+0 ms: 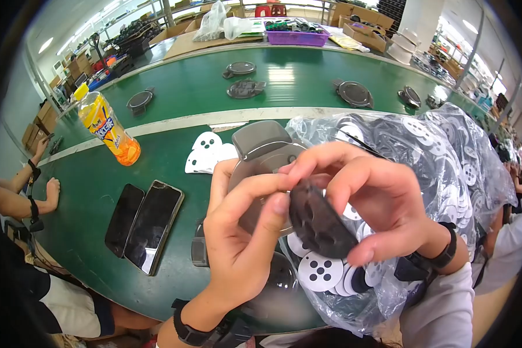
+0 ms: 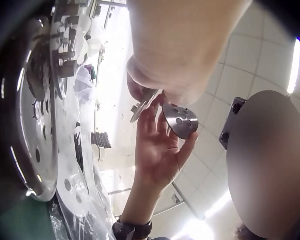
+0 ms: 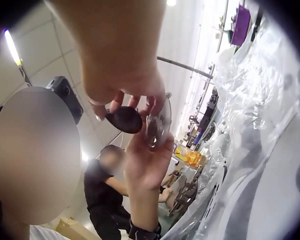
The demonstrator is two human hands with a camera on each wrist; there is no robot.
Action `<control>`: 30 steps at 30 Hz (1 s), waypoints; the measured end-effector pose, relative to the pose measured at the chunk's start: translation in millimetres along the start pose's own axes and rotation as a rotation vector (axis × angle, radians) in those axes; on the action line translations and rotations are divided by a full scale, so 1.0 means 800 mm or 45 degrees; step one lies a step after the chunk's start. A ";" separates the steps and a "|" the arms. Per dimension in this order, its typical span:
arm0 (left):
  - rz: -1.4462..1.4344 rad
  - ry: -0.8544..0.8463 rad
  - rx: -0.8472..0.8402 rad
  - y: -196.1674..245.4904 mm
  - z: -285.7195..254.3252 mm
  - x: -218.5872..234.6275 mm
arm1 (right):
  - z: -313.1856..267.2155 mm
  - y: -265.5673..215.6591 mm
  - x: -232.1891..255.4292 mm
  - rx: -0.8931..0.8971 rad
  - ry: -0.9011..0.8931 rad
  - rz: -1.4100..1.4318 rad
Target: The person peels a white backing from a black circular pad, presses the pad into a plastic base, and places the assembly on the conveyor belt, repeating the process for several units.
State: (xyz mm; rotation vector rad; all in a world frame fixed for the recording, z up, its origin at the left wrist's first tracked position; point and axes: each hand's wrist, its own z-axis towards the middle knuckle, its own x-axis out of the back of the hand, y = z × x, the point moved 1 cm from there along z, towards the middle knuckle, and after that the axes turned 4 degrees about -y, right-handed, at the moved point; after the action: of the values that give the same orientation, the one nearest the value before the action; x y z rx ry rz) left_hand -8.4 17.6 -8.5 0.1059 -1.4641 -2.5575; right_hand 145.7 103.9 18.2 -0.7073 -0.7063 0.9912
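My right hand (image 1: 383, 200) holds a thin dark disc (image 1: 322, 223) with several holes, tilted, its edge between the thumb and fingers. In the left wrist view that same disc (image 2: 181, 121) shows a shiny face. My left hand (image 1: 238, 238) grips a see-through round plastic piece (image 1: 254, 200) with a grey tab (image 1: 261, 139); in the right wrist view this clear piece (image 3: 158, 127) stands on edge beside the dark disc (image 3: 125, 120). Fingertips of both hands meet at the top of the dark disc. What lies between those fingertips is hidden.
A clear plastic bag (image 1: 429, 156) full of white holed discs (image 1: 321, 271) lies at the right. White pieces (image 1: 206, 153), two phones (image 1: 153, 226) and an orange drink bottle (image 1: 107, 124) are on the green table. Round covers (image 1: 354, 94) sit farther back. Another person's arm (image 1: 23, 194) rests at the left.
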 end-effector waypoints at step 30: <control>-0.565 0.165 0.138 0.030 0.004 0.008 | -0.022 0.002 0.002 -0.333 0.348 0.424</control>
State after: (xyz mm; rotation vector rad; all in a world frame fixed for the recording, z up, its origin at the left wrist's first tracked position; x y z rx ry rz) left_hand -12.3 7.2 14.3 0.6691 -1.6829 -2.7284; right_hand 159.6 102.3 6.9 -1.1934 -0.4896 1.0864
